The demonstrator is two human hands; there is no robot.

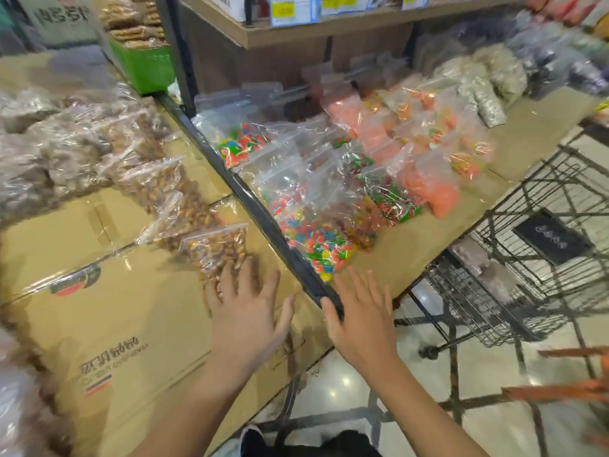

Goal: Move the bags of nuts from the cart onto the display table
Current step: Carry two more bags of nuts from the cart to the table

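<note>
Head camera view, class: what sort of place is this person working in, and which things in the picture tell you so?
Most likely a shop selling loose snacks. Clear bags of sweets and bags of nuts lie on cardboard-covered tables, a wire shopping cart stands alongside, and yellow price labels line the shelf.

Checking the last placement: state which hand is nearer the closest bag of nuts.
Left. The left hand has fingertips at the bag of nuts; the right hand is apart, across the black rail.

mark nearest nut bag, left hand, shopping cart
nearest nut bag [217, 247]: head view, middle of the clear bag.
left hand [245, 319]: head view, back of hand.
shopping cart [527, 258]: head view, wire basket side.
</note>
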